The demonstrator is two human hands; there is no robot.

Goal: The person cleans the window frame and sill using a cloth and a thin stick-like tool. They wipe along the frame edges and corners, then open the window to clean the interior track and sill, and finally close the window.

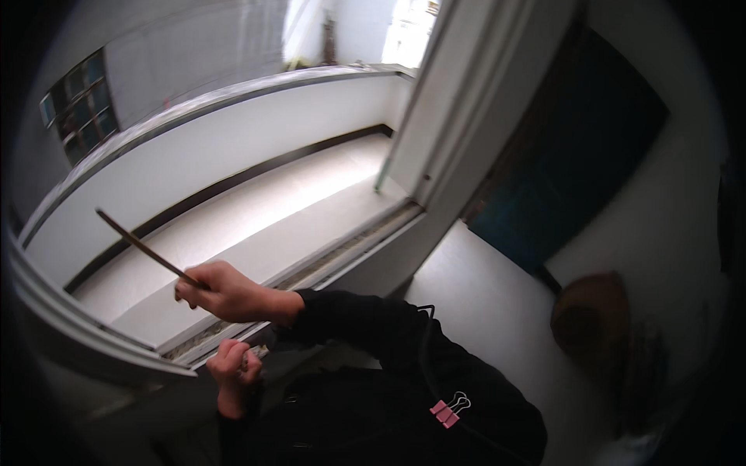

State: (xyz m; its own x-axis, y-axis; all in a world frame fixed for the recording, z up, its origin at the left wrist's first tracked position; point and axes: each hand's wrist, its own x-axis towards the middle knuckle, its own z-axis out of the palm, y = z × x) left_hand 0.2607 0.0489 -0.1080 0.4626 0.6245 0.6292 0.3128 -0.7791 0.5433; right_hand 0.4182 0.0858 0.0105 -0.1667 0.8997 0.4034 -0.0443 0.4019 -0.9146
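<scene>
My right hand point(224, 291) reaches out across the window sill with its fingers shut on a thin brown stick point(143, 247). The stick slants up and away to the left, its far end in front of the low white wall beyond the window. Nearer my body, my left hand point(233, 367) is curled into a fist just inside the sill. A small pale object point(260, 350) shows at its fingers; what it is cannot be made out. Beneath my forearms runs the window's bottom track point(344, 247), which looks dirty, with speckled grime along it.
Outside lies a balcony floor point(280, 192) behind a low white wall point(233, 137). The window's side frame point(466, 105) rises at right. Indoors are a dark teal panel point(577, 145), a brown rounded object point(591, 320) and pale floor point(472, 285). A pink binder clip point(447, 412) grips a cable on my clothing.
</scene>
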